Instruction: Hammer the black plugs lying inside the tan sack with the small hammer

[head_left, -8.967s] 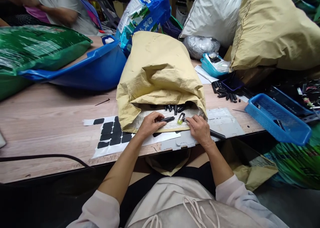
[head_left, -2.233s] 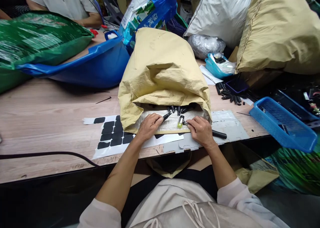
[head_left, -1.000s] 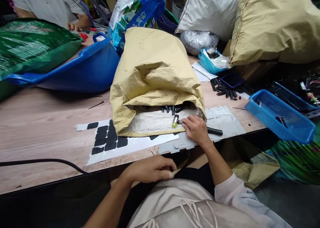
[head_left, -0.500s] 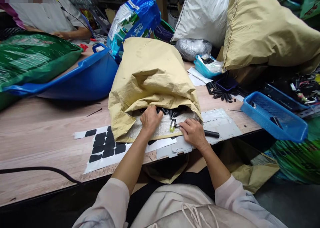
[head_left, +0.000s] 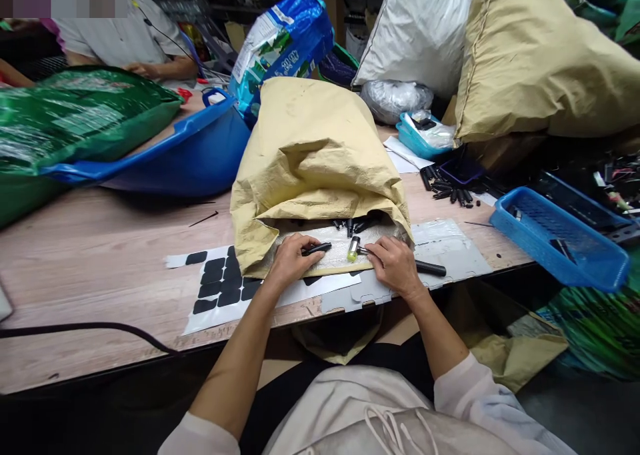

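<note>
A tan paper sack (head_left: 310,155) lies on the wooden table (head_left: 100,255) with its open mouth toward me. Several small black pieces (head_left: 356,224) spill from the mouth. My left hand (head_left: 290,262) rests on the sack's lip, fingers closed on one slim black piece (head_left: 316,248). My right hand (head_left: 395,266) grips a small hammer with a yellow-green head (head_left: 353,248); its black handle (head_left: 431,268) sticks out to the right. The hammer head lies close to the black piece's right end.
A white sheet with black pads (head_left: 220,286) lies left of the sack. A blue tub (head_left: 190,148) and green bag (head_left: 75,115) stand at the left, a blue basket (head_left: 560,242) at the right. Another person (head_left: 130,35) works at the far left. A black cable (head_left: 85,327) crosses the front edge.
My left hand went below the table edge, came back into the sack's mouth, and has now drawn back onto the lip holding a black piece. The right hand stayed on the hammer.
</note>
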Demonstrator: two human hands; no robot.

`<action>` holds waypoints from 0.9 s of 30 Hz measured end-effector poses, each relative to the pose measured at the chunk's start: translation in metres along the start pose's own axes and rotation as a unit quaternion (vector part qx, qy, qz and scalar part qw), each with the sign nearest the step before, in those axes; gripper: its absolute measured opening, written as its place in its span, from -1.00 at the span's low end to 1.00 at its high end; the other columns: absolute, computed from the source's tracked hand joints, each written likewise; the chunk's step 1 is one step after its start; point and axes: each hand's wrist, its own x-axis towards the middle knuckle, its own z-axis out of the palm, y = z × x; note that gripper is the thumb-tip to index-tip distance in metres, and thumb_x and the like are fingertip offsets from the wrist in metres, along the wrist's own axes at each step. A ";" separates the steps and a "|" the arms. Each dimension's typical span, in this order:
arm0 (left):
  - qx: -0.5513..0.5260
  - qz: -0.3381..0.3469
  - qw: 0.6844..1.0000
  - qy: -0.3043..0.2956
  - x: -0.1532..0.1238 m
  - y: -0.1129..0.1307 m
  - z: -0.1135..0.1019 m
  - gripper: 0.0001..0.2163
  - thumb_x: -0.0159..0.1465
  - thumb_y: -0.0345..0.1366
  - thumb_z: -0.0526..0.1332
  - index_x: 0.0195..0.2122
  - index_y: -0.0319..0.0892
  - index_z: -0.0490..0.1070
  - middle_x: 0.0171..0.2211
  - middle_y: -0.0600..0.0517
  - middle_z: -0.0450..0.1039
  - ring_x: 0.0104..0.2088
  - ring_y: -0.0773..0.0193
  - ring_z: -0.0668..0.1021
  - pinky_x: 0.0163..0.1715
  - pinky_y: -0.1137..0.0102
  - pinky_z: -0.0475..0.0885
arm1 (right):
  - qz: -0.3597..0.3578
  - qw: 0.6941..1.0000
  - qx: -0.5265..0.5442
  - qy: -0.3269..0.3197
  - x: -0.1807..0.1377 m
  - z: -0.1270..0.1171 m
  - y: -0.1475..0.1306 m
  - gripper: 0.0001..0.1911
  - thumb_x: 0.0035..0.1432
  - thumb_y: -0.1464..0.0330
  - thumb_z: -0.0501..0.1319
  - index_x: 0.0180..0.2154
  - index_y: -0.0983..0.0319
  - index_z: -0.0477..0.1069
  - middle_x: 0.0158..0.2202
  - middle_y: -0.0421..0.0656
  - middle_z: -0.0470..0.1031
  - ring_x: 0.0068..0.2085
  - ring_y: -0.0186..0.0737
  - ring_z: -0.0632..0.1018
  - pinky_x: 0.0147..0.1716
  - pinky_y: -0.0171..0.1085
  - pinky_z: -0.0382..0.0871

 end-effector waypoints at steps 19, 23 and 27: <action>-0.017 0.015 1.000 -0.009 0.003 0.013 0.015 -0.86 0.17 -0.25 0.46 -0.25 -0.07 0.62 -0.21 0.02 0.60 -0.02 0.00 0.50 0.08 0.12 0.26 | -0.005 0.985 0.172 0.006 0.032 -0.011 -0.045 -0.64 0.52 0.35 0.04 0.15 0.16 0.52 -0.14 -0.10 0.60 -0.11 -0.22 0.62 -0.10 -0.30 0.50; -0.016 0.017 1.000 -0.015 0.002 0.013 0.013 -0.89 0.17 -0.24 0.45 -0.33 -0.10 0.60 -0.27 0.02 0.56 -0.06 0.00 0.49 0.04 0.14 0.28 | 0.000 0.989 0.146 -0.018 0.033 -0.006 -0.053 -0.64 0.50 0.37 0.05 0.16 0.14 0.52 -0.14 -0.10 0.59 -0.13 -0.22 0.60 -0.17 -0.33 0.47; -0.023 0.016 1.000 -0.011 0.002 0.013 0.013 -0.91 0.15 -0.25 0.46 -0.35 -0.08 0.60 -0.29 0.03 0.55 -0.07 0.01 0.49 0.04 0.14 0.28 | 0.009 0.993 0.102 -0.055 0.033 -0.006 -0.055 -0.65 0.47 0.39 0.07 0.14 0.08 0.53 -0.19 -0.14 0.56 -0.20 -0.24 0.58 -0.27 -0.36 0.43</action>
